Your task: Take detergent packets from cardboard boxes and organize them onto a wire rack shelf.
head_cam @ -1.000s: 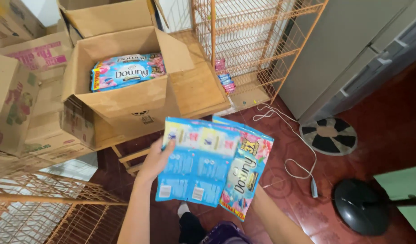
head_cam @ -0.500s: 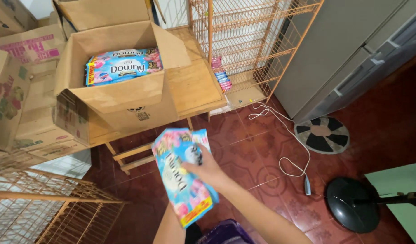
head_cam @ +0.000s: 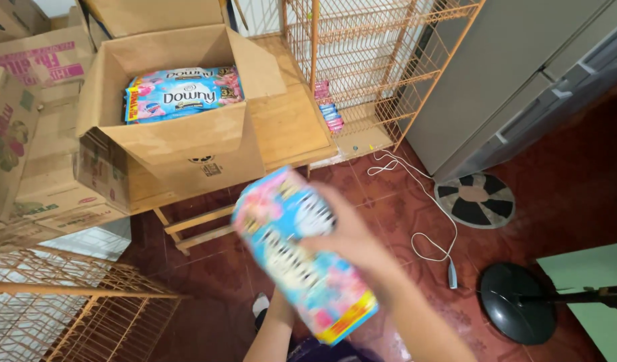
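I hold a stack of blue and pink refill pouches [head_cam: 301,268] in front of me, blurred and tilted down to the right. My right hand [head_cam: 352,236] grips the stack from its right side, fingers over the top face. My left hand [head_cam: 280,310] comes up under the lower edge, its fingers hidden behind the pouches. Up to the left, an open cardboard box [head_cam: 174,144] holds more of the same pouches [head_cam: 181,94] lying flat.
The box sits on a low wooden platform [head_cam: 291,127]. Orange wire racks stand behind [head_cam: 368,53] and at lower left [head_cam: 74,308]. More cartons [head_cam: 13,134] are stacked at left. A fan grille [head_cam: 474,200], a fan base [head_cam: 519,312] and a white cable [head_cam: 422,234] lie on the red tile floor.
The pouches were fanned out in both hands a second ago. They are now gathered into one stack, turned and tilted, with my right hand over the top. The view has shifted slightly.
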